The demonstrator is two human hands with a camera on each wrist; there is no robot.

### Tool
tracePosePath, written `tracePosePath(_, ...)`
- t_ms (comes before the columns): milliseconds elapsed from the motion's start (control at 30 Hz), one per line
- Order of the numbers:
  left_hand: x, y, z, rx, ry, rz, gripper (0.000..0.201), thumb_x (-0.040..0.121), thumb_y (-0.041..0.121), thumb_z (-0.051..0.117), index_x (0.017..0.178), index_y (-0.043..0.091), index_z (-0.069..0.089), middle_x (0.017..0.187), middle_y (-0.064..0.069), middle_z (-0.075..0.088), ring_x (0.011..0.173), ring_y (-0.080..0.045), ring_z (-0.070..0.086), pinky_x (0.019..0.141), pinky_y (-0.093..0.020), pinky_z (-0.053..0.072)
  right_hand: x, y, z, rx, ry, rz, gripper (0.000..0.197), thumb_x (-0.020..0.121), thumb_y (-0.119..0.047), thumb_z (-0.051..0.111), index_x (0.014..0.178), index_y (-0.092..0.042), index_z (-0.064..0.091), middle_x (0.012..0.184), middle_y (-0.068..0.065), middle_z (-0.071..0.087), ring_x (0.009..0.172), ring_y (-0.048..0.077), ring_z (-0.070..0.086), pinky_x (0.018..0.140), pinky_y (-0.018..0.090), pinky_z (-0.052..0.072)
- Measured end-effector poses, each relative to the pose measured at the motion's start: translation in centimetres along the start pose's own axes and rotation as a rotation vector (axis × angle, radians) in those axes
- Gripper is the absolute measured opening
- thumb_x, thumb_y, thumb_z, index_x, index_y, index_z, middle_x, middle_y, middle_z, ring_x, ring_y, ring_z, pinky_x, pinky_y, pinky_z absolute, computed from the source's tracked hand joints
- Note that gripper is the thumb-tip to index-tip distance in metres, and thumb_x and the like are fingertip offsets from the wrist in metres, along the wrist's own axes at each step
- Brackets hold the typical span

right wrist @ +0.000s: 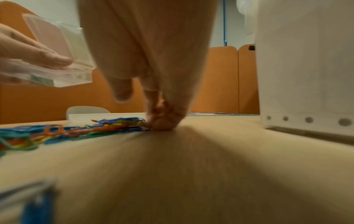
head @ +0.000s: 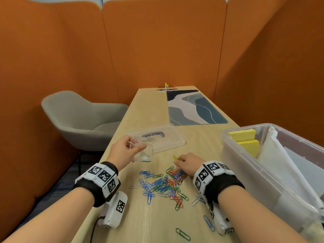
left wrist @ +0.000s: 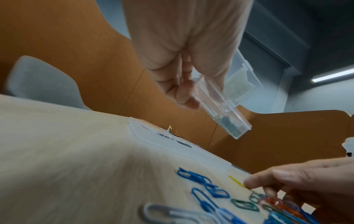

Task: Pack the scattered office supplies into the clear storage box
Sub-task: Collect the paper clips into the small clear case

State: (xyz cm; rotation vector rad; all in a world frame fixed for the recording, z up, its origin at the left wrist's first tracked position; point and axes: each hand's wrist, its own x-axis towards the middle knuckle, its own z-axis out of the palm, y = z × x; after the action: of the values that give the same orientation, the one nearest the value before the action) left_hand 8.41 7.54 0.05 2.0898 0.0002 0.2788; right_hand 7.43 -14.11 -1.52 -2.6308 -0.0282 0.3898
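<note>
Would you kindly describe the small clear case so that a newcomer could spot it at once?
Start at the large clear storage box on the table's right side, then look left past the heap of coloured paper clips. The small clear case is held above the table in the left hand. Unlike the flat lid behind it, it is palm-sized and raised.

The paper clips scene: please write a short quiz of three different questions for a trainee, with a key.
1. True or false: the left hand holds a small clear case above the table.
2. Multiple choice: the right hand is at A) the yellow sticky notes, B) the paper clips, C) the lid.
3. Fill in: the sticky notes lie inside the clear ____ box.

Key: 1 true; 2 B; 3 storage.
</note>
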Motion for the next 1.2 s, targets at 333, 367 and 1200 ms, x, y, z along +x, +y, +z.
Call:
tracePosePath(333, -0.9, -0.6, -0.1, -0.012, 0.075, 0.016, 0.025, 0.079, 0.027, 0.073, 0.090, 0.007, 0.064, 0.074, -0.003, 0.059, 0.059, -0.016, 0.053, 0.039, -0.013, 0.040, 1.0, 0.2, 0.0, 0.059, 0.198, -0.038, 0.042, 0.094, -0.009, 0.036, 0.133, -0.012, 0.051, 0.139, 0.013, 0.043, 0.128, 0.030, 0.043, 0.107, 0.034, 0.036)
tracePosePath(367, -1.0, -0.7, -0.1, -0.012, 0.092, 0.013, 0.026, 0.079, 0.029, 0.073, 0.090, 0.007, 0.064, 0.073, -0.002, 0.060, 0.061, -0.016, 0.053, 0.042, -0.015, 0.041, 1.3, -0.1, 0.2, 0.036, 0.168, -0.060, 0.042, 0.095, -0.014, 0.035, 0.135, -0.015, 0.048, 0.141, 0.013, 0.040, 0.130, 0.031, 0.040, 0.110, 0.035, 0.033)
tracePosePath(1200, -4.7, 5.8, 3.2, -0.095, -0.423, -0.040, 0.032, 0.094, 0.030, 0.051, 0.101, 0.001, 0.061, 0.080, -0.005, 0.061, 0.036, -0.002, 0.050, 0.041, -0.017, 0.039, -7.9, -0.3, 1.2, 0.380, 0.430, -0.536, 0.033, 0.078, -0.035, 0.071, 0.105, -0.030, 0.054, 0.112, -0.007, 0.053, 0.089, -0.003, 0.050, 0.072, 0.007, 0.037)
